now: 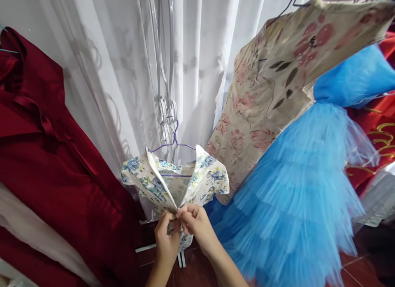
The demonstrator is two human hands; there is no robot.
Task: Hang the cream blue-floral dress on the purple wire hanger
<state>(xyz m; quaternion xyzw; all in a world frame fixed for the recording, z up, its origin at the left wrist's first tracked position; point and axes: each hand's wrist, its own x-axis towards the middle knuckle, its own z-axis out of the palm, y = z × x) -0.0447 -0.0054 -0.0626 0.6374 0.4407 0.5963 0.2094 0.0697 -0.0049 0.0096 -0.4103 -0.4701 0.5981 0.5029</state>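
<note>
Top (212, 171) with blue flowers is straight ahead of you, low centre, upright on a purple hanger (175, 139). Front opening makes a V, wide at the shoulders, closing to a point right at your fingertips. White edging (163, 180) runs down the left side of the V.

Your left hand (168, 233): thumb and fingers pinched on the cloth just below the V's point. Your right hand (195, 223): thumb and index pinched at the point itself, touching or nearly touching the left; can't tell which. Can't make out the fastener, your fingers cover it.

Behind the top: white tube rack (170, 44), then white curtain (108, 40). To your left, well apart from your hands, dark red dress (80, 167). To your right, beige dress (247, 110) with pink flowers, tilted in view, partly over a blue tiered dress (296, 184). Red cloth (358, 178) with gold trim at the far right. Reddish tile floor (199, 272) below.
</note>
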